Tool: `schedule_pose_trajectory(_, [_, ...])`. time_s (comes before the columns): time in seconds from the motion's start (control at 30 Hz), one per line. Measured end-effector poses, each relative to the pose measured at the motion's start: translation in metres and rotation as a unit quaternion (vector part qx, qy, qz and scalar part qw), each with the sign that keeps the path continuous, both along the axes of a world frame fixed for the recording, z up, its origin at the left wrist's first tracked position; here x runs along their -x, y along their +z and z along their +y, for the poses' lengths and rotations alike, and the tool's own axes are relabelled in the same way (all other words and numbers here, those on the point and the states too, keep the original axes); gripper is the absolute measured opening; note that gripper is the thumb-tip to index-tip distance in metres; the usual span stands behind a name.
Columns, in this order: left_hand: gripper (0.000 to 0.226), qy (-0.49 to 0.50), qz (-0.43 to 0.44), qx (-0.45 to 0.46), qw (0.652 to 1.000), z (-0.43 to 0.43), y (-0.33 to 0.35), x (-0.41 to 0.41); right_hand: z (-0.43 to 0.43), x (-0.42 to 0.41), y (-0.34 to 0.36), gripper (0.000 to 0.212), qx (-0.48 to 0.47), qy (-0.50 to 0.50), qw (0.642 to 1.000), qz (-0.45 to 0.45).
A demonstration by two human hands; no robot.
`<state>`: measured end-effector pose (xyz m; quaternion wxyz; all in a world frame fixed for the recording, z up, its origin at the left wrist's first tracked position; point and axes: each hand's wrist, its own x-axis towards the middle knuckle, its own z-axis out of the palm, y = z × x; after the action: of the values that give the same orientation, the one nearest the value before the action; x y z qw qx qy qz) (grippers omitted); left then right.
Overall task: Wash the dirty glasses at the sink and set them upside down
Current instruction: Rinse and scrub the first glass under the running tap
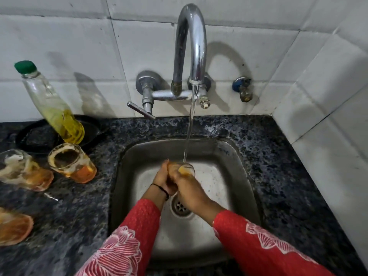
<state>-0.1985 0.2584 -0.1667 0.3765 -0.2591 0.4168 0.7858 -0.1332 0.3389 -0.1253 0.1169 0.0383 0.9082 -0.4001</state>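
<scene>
Over the steel sink (235, 156) both my hands hold one dirty glass (186, 169) under the running water. My right hand (188, 191) grips its body from below and the near side. My left hand (164, 177) wraps the glass's left side. The stream from the tap (192, 46) falls into the glass's mouth, which shows an orange-brown film. On the counter to the left stand three more dirty glasses with orange residue: one upright (71, 163), one further left (23, 170), and one cut off at the frame edge (14, 228).
A clear bottle with yellow liquid and a green cap (51, 104) stands in a black dish (35, 136) at the back left. The dark speckled counter (278, 156) surrounds the sink. White tiled walls close the back and right. The drain (180, 206) lies below my wrists.
</scene>
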Motion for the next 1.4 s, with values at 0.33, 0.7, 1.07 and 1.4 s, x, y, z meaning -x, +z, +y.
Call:
schedule_pose_trajectory(0.33, [0.064, 0.100, 0.049, -0.076, 0.991, 0.016, 0.010, 0.003, -0.014, 0.034, 0.020, 0.030, 0.183, -0.226, 0.957, -0.005])
schedule_pose_trajectory(0.7, [0.078, 0.042, -0.029, -0.048, 0.998, 0.010, 0.011, 0.007, 0.023, 0.010, -0.011, 0.048, 0.045, 0.009, 0.996, 0.082])
schedule_pose_trajectory(1.07, [0.054, 0.030, -0.035, 0.010, 0.999, 0.002, 0.016, 0.006, 0.029, 0.001, -0.010, 0.026, -0.034, 0.079, 0.996, -0.025])
schedule_pose_trajectory(1.4, [0.058, 0.008, -0.011, -0.019, 1.000, 0.007, 0.019, 0.009, 0.013, -0.007, -0.002, 0.029, -0.151, 0.078, 0.977, 0.127])
